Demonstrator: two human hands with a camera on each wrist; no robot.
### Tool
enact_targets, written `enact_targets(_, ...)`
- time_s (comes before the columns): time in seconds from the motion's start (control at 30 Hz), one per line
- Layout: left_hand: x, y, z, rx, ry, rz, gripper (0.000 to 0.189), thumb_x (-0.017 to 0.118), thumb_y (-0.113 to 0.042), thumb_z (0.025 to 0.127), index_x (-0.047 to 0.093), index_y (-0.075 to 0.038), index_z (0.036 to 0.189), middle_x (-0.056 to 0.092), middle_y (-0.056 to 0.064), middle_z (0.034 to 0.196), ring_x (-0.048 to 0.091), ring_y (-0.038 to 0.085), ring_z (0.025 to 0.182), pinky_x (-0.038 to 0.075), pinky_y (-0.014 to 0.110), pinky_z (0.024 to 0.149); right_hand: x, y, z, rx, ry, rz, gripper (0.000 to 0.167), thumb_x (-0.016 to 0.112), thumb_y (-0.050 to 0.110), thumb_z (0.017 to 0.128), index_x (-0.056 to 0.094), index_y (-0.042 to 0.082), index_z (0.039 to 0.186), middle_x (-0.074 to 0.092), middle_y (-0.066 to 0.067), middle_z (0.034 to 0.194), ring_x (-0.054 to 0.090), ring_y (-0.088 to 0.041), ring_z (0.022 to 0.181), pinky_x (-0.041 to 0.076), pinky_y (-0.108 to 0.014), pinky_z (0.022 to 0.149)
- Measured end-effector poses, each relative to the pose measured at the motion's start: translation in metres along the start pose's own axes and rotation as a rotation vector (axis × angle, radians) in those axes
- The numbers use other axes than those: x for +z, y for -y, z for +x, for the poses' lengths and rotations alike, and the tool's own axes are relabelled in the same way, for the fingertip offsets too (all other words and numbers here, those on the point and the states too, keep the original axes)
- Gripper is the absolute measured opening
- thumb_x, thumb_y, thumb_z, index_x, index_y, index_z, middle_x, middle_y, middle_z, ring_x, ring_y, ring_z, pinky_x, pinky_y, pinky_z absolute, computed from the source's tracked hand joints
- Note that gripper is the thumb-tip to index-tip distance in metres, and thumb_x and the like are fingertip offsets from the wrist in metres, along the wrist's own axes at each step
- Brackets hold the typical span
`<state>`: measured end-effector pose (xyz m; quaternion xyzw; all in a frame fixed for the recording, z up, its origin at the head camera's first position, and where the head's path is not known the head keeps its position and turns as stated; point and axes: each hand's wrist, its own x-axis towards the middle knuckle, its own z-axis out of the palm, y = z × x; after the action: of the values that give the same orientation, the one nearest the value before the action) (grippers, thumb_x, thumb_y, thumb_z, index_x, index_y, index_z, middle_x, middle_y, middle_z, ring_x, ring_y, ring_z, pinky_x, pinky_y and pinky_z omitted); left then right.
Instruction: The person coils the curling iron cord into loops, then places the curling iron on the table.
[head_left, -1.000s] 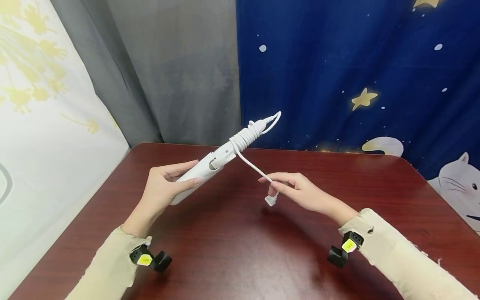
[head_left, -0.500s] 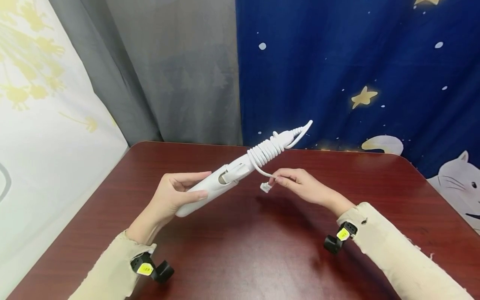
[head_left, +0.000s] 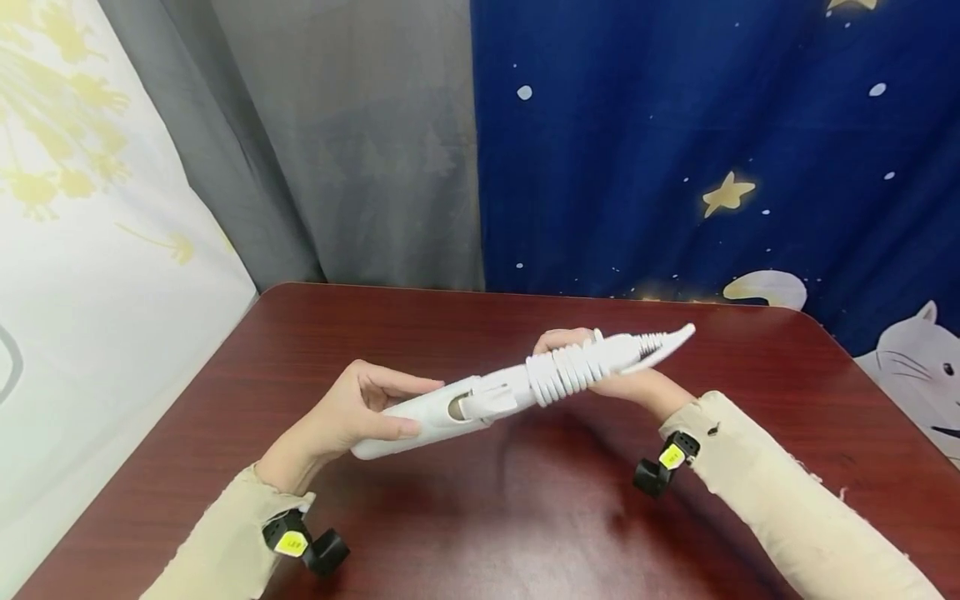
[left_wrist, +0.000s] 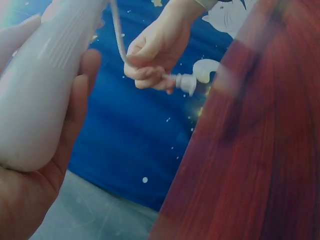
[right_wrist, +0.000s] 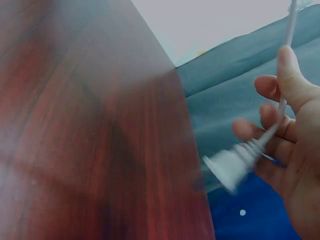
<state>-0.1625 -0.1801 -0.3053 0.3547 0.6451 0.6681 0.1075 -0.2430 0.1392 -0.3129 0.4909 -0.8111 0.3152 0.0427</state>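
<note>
A white hair styling iron (head_left: 442, 412) is held in the air above the table, tilted slightly up to the right. My left hand (head_left: 341, 421) grips its wide end, the thumb on the near side. Several turns of white power cord (head_left: 570, 372) wrap the narrow end, and a loop bends back from the tip. Behind these turns, my right hand (head_left: 633, 390) is partly hidden in the head view. The right wrist view shows its thumb and fingers pinching the cord's free end, with the plug (right_wrist: 230, 167) hanging just past the fingers. That plug (left_wrist: 186, 83) also appears in the left wrist view.
A dark red wooden table (head_left: 480, 517) lies beneath both hands. Grey curtain (head_left: 375, 150) and blue star-patterned curtain (head_left: 615, 150) hang behind its far edge. White patterned cloth (head_left: 97, 333) borders the left side. Each wrist carries a small black camera (head_left: 303, 542).
The iron has swung down to the right and lies nearer level. My right hand, first in front with the cord stretched out, has passed behind the wrapped end with the plug.
</note>
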Motion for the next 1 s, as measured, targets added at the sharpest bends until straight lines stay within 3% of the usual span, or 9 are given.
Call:
enact_targets(0.07,-0.003,-0.001,-0.001,-0.033,0.049,0.036,0.039,0.072,0.004,0.072,0.070,-0.011,0.108,0.067,0.012,0.101,0.063,0.017,0.080,0.051,0.031,0.062,-0.002,-0.001,0.006,0.011,0.020,0.171,0.009,0.059,0.000,0.085,0.063,0.007,0.082,0.060,0.000,0.078,0.053,-0.013,0.074,0.045,-0.027,0.067)
enact_targets(0.13,-0.006,-0.002,-0.002,-0.075,0.101,0.059,0.038,0.072,0.005,0.071,0.069,-0.007,0.107,0.067,0.014,0.100,0.063,0.019,0.081,0.052,0.033,0.063,-0.004,0.001,0.011,0.014,0.044,0.253,0.007,0.065,0.006,0.084,0.065,0.011,0.080,0.059,0.002,0.077,0.051,-0.012,0.073,0.043,-0.025,0.064)
enact_targets(0.27,-0.011,-0.002,-0.004,-0.129,0.203,0.110,0.037,0.072,0.003,0.072,0.068,0.000,0.108,0.067,0.016,0.098,0.063,0.022,0.078,0.052,0.036,0.061,-0.008,0.006,0.017,0.019,0.144,0.291,0.004,0.071,0.014,0.079,0.067,0.014,0.079,0.055,0.004,0.073,0.046,-0.010,0.070,0.039,-0.023,0.060)
enact_targets(0.5,-0.009,0.004,-0.004,-0.195,0.302,0.244,0.034,0.076,-0.009,0.073,0.070,-0.008,0.106,0.070,0.007,0.091,0.063,0.018,0.070,0.052,0.035,0.057,-0.006,0.014,0.025,0.010,0.317,0.287,0.005,0.073,0.015,0.077,0.071,0.013,0.081,0.052,0.002,0.071,0.045,-0.010,0.067,0.039,-0.023,0.059)
enact_targets(0.7,-0.007,0.010,-0.001,-0.292,0.268,0.408,0.032,0.078,-0.019,0.071,0.072,-0.018,0.103,0.070,-0.002,0.089,0.063,0.018,0.074,0.051,0.033,0.060,-0.012,0.024,0.024,0.024,0.381,0.188,0.004,0.071,0.017,0.080,0.072,0.016,0.084,0.052,0.006,0.073,0.048,-0.007,0.069,0.042,-0.022,0.063)
enact_targets(0.83,-0.008,0.014,0.001,-0.282,0.207,0.529,0.031,0.078,-0.022,0.071,0.072,-0.019,0.102,0.069,-0.007,0.089,0.061,0.013,0.079,0.050,0.029,0.064,-0.017,0.032,0.023,0.021,0.373,0.092,0.007,0.068,0.018,0.083,0.073,0.017,0.088,0.052,0.010,0.073,0.047,-0.005,0.069,0.041,-0.022,0.064)
enact_targets(1.0,-0.008,0.017,0.005,-0.241,0.075,0.646,0.032,0.079,-0.025,0.071,0.073,-0.017,0.101,0.069,-0.009,0.089,0.060,0.008,0.080,0.048,0.026,0.067,-0.023,0.045,0.021,0.033,0.326,-0.023,0.011,0.066,0.017,0.084,0.074,0.016,0.092,0.052,0.013,0.072,0.045,-0.004,0.067,0.041,-0.022,0.061)
